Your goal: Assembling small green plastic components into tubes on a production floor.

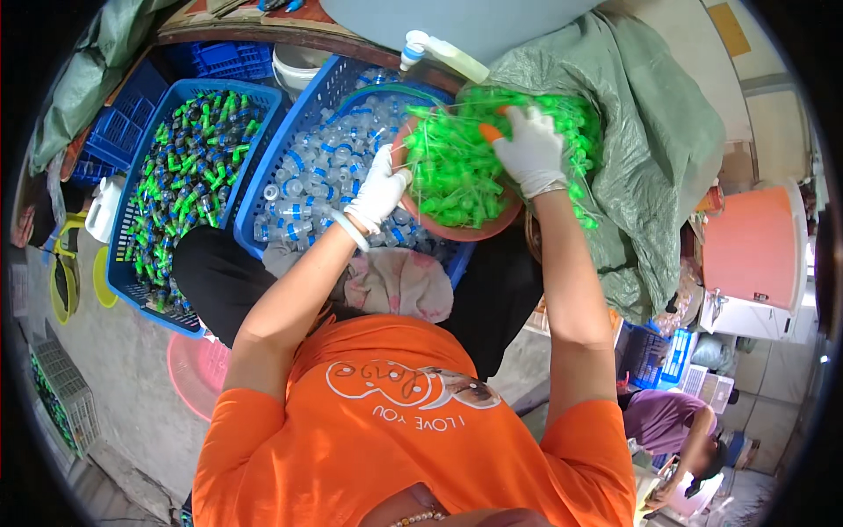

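While the left hand point(379, 189) is clasping the left rim of the reddish bowl point(471, 232), the right hand point(531, 151) is resting over the green nozzles point(452, 176), toward the bowl's far right side. Most of these nozzles are lying to the left of the right grip and nearer to the body, and the right hand is being the closer one to the heap. Their thin tubes are pointing many ways, so no common long axis is showing. Thumb and forefinger, wearing orange covers point(490, 133), are standing slightly apart; I cannot tell whether they are pinching any piece. Below, the blue basket point(291, 145) is carrying clear bottles point(329, 167), its right edge partly hiding under the bowl, and the green sack point(654, 167) is lying just to the right.
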The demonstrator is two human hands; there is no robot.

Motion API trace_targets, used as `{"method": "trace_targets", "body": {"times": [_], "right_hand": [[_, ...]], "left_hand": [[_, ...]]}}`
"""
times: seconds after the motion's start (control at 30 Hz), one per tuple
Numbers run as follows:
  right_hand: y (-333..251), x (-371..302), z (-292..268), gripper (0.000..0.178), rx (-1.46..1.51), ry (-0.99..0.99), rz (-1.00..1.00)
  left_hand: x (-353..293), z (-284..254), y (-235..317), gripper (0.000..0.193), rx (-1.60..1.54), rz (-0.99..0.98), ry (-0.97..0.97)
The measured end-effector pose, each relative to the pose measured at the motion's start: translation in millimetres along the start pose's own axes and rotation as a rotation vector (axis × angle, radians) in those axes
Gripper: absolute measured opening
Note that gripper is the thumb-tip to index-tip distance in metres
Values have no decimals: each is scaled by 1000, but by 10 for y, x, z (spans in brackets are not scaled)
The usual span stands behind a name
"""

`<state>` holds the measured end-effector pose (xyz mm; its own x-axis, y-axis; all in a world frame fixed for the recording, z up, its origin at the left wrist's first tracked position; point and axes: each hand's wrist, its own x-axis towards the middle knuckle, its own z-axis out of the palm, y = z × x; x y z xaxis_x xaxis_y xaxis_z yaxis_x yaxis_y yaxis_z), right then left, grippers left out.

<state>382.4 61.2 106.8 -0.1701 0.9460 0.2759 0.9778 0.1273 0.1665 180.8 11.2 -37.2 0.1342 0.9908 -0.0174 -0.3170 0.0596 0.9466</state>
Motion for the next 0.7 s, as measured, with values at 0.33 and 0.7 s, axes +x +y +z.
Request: {"method": "trace_targets", "body": {"times": [0.33, 0.7], "right_hand": [[-632, -635, -325, 31, 140, -346, -288], [-602, -1776, -165, 24, 626, -48, -286]], "left_hand": [[-180, -380, -418, 50, -23, 53, -47], [-500, -482, -587, 48, 186, 143, 55]]}}
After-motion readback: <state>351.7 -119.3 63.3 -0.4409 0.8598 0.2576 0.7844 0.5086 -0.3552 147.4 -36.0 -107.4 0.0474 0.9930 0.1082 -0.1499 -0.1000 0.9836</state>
